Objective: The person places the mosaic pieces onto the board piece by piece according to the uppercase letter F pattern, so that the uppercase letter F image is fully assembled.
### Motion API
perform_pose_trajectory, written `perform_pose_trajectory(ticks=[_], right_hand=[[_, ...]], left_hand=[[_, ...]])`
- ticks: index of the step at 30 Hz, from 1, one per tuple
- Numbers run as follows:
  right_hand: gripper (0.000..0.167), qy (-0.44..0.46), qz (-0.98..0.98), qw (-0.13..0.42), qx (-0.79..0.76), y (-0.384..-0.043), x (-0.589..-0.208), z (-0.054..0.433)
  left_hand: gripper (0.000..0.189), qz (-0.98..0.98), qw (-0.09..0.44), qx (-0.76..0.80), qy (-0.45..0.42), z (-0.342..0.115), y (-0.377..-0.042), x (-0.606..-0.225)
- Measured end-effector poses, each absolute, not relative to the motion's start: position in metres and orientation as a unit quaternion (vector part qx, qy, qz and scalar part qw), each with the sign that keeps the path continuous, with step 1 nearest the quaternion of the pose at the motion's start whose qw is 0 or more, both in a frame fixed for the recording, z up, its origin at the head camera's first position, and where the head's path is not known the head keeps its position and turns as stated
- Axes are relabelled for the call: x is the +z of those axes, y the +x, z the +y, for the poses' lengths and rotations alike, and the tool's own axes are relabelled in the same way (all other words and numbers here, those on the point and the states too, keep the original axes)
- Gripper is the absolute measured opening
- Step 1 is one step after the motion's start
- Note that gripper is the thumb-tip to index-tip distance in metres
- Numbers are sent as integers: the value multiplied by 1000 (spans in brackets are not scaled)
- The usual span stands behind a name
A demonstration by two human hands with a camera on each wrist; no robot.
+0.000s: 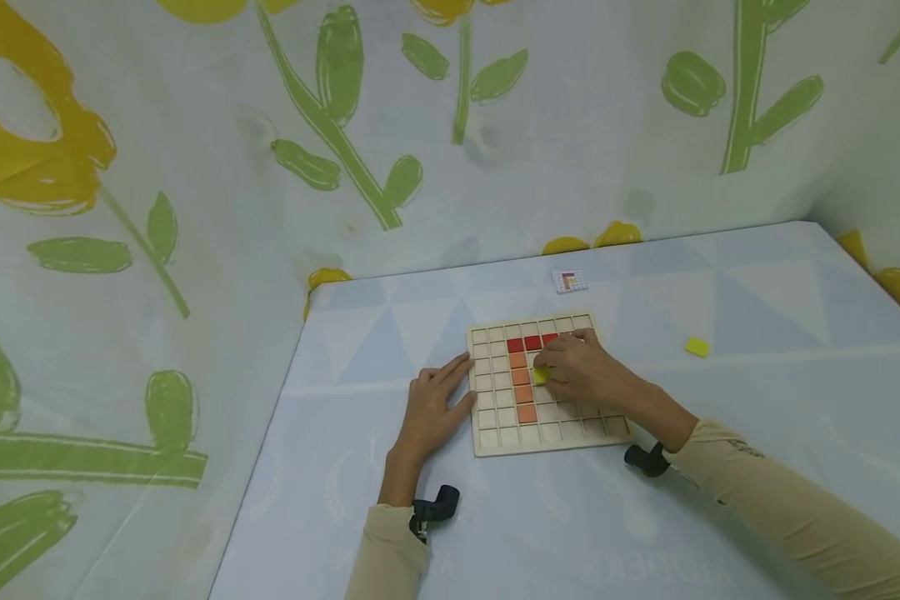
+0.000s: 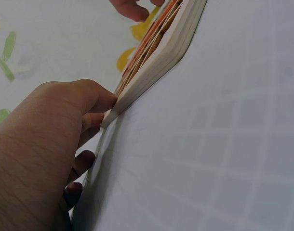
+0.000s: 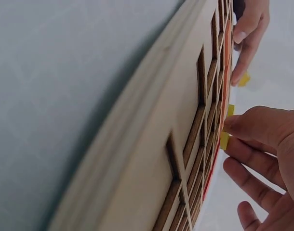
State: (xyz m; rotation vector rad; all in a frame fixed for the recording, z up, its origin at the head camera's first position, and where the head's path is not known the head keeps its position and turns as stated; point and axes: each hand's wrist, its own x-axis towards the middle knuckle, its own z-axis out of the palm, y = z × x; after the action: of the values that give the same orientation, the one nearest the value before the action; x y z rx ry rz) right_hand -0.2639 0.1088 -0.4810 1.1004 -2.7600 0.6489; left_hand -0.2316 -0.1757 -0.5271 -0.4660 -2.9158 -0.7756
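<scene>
A square wooden grid board (image 1: 495,442) lies on the table. A column of orange tiles (image 1: 521,377) and a row of red tiles (image 1: 532,342) fill some of its cells; the right part of the red row is hidden behind my right hand. My right hand (image 1: 581,371) is over the board and pinches a yellow tile (image 1: 542,375) between thumb and fingers, just right of the orange column. In the right wrist view the thumb covers the middle of that yellow tile (image 3: 224,141). My left hand (image 1: 435,410) rests with extended fingers and thumb against the board's left edge.
Behind the board lies a small card (image 1: 569,281) with a coloured grid pattern. Another yellow tile (image 1: 697,347) sits on the table to the right. A flower-printed cloth (image 1: 555,150) rises along the table's back edge. Each wrist wears a black camera.
</scene>
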Motion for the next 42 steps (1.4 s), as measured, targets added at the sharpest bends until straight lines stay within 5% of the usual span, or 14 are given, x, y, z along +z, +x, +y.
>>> perform_pose_trajectory(ticks=[17,31,42], right_hand=[[19,350,-918,43,180,-265,-486,107],[17,412,-880,97,217,-258,-488,114],[18,328,-920,46,209,-255,-480,136]], left_hand=[[54,-957,30,-249,-149,-174,-231,-526],[54,-959,45,-236,-148,-174,-232,-525],[55,-961,45,-231,-146,-175,-231,-527]])
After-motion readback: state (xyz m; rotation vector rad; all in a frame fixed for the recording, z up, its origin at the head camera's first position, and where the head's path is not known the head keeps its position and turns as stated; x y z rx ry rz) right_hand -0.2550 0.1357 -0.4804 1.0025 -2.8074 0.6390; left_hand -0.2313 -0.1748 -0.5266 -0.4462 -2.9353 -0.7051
